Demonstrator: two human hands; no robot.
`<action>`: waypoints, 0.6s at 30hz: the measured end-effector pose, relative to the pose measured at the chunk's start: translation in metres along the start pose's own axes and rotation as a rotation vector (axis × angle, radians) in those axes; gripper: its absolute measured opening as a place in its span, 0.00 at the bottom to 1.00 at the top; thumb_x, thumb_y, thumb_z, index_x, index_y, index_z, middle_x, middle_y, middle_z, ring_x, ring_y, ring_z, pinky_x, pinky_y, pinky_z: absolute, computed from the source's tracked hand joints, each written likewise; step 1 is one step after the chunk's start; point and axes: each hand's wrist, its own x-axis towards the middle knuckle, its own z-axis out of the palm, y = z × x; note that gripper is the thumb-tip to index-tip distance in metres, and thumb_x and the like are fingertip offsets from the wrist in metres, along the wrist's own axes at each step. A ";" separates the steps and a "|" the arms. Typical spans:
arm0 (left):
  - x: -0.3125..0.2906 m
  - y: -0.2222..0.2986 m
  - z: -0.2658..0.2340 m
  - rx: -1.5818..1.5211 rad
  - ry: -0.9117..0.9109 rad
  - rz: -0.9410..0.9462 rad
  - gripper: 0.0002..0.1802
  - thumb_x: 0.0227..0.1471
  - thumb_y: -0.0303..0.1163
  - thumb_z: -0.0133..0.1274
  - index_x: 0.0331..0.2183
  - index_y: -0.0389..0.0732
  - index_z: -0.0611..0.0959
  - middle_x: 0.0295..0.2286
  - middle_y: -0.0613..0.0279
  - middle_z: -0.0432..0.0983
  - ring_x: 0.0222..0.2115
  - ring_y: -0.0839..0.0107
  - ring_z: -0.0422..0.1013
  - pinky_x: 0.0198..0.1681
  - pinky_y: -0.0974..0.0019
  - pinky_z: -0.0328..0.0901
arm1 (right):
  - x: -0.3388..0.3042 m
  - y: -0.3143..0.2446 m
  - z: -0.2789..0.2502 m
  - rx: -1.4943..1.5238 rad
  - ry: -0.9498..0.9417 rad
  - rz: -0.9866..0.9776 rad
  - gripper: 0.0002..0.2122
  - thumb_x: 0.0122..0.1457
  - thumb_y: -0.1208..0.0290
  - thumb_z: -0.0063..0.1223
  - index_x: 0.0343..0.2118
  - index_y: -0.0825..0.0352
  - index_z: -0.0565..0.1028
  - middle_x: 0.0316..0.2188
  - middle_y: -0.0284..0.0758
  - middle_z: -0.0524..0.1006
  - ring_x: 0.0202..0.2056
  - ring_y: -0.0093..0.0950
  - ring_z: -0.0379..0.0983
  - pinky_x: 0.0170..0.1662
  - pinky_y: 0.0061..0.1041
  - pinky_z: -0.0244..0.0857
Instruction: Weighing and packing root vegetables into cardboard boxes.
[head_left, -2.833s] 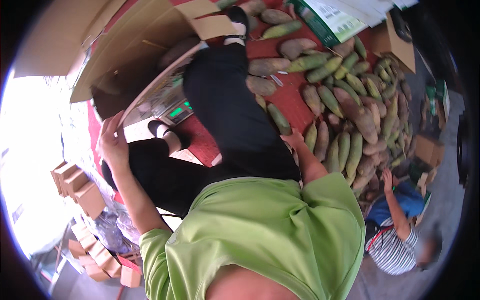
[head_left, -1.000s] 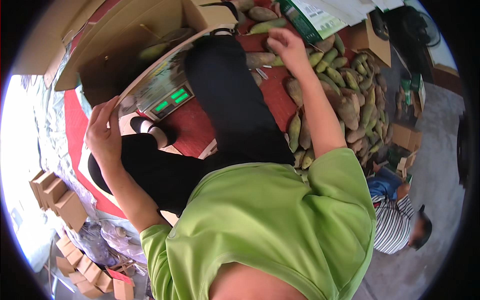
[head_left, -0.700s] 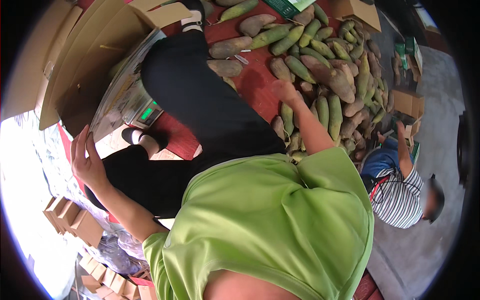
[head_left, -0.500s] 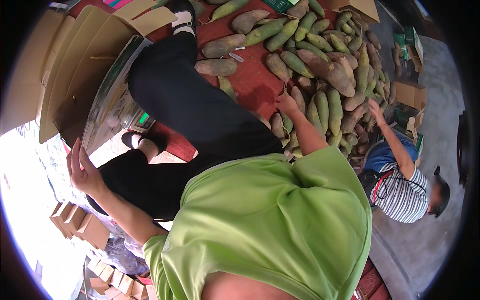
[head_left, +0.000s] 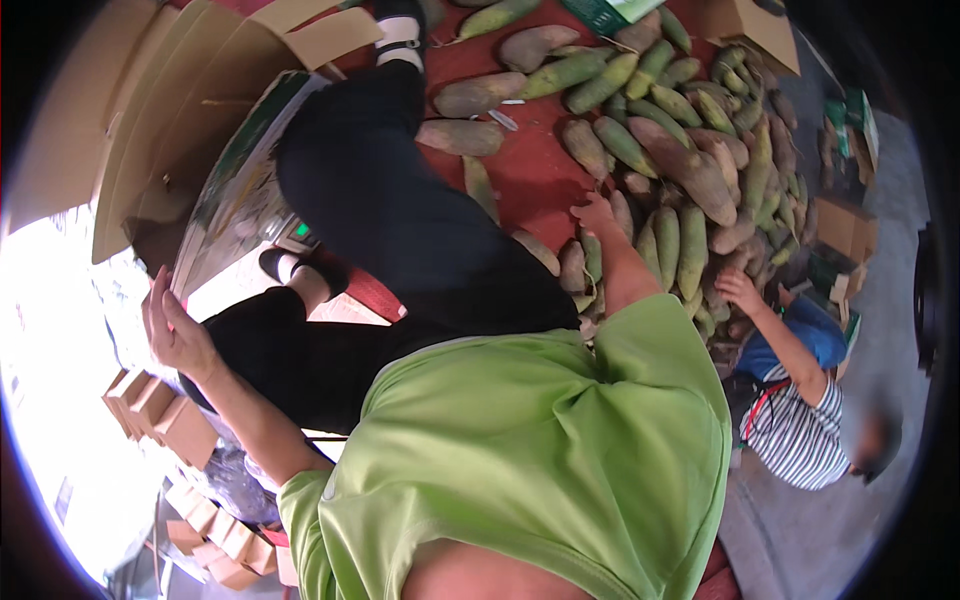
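Observation:
My left hand [head_left: 180, 335] is raised beside an upright cardboard box with a printed side [head_left: 225, 190], its fingers stretched out and nothing in them. To the right, my right hand [head_left: 597, 213] is at the near edge of a heap of long green and earth-brown radishes [head_left: 690, 250]. Its fingers look curled in, close to the thin root end of a brownish radish [head_left: 586, 148]. Whether they pinch that root is too small to make out. More radishes [head_left: 480, 93] lie on the red floor covering [head_left: 530, 165] beyond my leg.
A co-worker in a striped shirt [head_left: 795, 435] bends at the right, one hand [head_left: 738, 290] by the heap. Open cartons [head_left: 845, 228] stand along the right side. A scale with a green display [head_left: 298, 232] sits beside the left box. Small brown boxes [head_left: 185, 430] are stacked at lower left.
The view has shifted, so the heap sits a little lower and further right. The co-worker's hand has come down nearer the radishes. My hands keep nearly the same pose.

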 end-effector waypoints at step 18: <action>0.007 0.017 -0.008 -0.077 0.055 -0.066 0.07 0.50 0.23 0.56 0.34 0.37 0.85 0.27 0.58 0.79 0.28 0.71 0.76 0.32 0.71 0.69 | 0.034 -0.002 0.017 -0.560 0.185 -0.551 0.20 0.47 0.66 0.62 0.43 0.66 0.71 0.37 0.44 0.76 0.31 0.37 0.76 0.35 0.32 0.71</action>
